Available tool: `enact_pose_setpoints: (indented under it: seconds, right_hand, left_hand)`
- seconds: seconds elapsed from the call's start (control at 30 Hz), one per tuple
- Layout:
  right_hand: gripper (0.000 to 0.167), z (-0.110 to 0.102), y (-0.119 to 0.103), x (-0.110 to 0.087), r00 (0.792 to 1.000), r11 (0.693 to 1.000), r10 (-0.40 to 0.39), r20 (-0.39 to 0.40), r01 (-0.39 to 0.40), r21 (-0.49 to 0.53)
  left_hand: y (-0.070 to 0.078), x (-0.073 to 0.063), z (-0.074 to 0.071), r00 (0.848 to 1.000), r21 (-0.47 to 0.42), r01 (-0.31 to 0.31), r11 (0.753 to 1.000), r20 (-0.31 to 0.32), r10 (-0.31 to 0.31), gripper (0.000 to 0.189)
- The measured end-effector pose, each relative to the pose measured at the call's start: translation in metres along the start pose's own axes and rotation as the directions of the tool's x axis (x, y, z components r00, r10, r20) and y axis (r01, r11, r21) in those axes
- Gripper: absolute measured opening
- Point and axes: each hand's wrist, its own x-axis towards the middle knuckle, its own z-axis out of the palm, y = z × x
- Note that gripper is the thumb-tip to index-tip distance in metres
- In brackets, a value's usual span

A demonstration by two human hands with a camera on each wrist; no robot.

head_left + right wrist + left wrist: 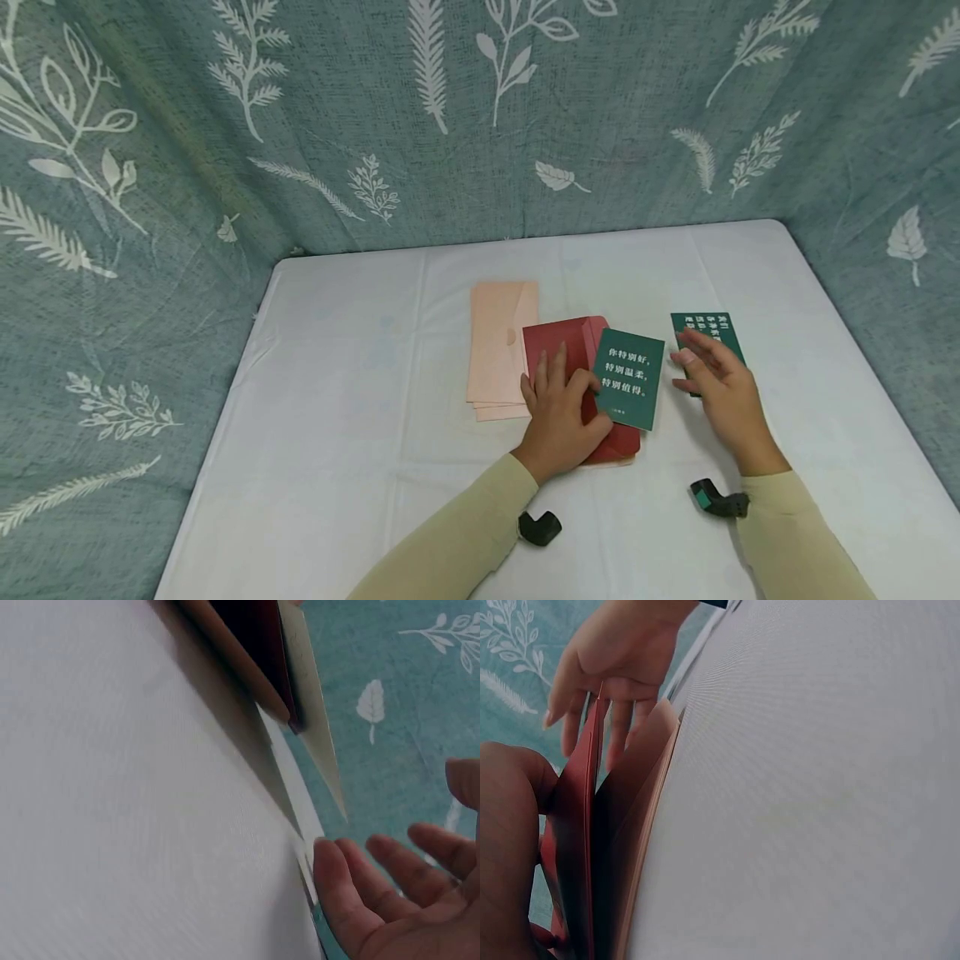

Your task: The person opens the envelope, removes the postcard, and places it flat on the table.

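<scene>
"One red envelope (pixel 570 333), just right of centre in the head view. Who has it?"

"The left hand (pixel 561 412). Its fingers are spread over the upper face, touching it."

"And the thumb?"

"Thumb and index bend towards the left edge of a green card (pixel 628 379) with white lettering, which overlaps the envelope's right side. Whether they pinch it, I cannot tell."

"What about the right hand (pixel 727 392)?"

"Right of centre, fingers apart and loosely curved, holding nothing. It partly hides a second green card (pixel 708 323); I cannot tell if they touch."

"Anything pink?"

"Pale pink envelopes (pixel 495 333), overlapping at the centre, partly under the red one. At lower left of the left wrist view, a gap parts red from pink."

"And around them?"

"A white cloth (pixel 322 400) across the lower frame, a leaf-patterned curtain (pixel 315 100) along the top."
</scene>
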Motion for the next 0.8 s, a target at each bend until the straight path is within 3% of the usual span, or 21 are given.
enact_pose_setpoints:
  seconds: [0.13,0.23,0.43,0.8]
  right_hand:
    - [0.063,0.003,-0.004,-0.001,0.991,0.973,0.124,0.047,-0.131,0.192]
    - [0.069,0.006,-0.007,-0.002,0.977,0.947,0.202,0.071,-0.214,0.238]
    - [0.069,0.011,-0.009,-0.003,0.948,0.926,0.301,0.1,-0.315,0.209]
    - [0.069,0.022,-0.013,-0.003,0.919,0.904,0.352,0.179,-0.383,0.189]
  left_hand:
    - [-0.001,0.0,0.0,1.0,0.003,0.002,1.0,-0.001,-0.002,0.029]
    - [-0.001,0.001,0.001,1.0,0.002,-0.001,1.0,-0.003,0.001,0.029]
    - [0.0,0.001,0.001,1.0,-0.001,-0.003,1.0,-0.002,0.003,0.028]
    - [0.002,0.0,0.0,1.0,0.004,0.002,1.0,0.007,-0.002,0.031]
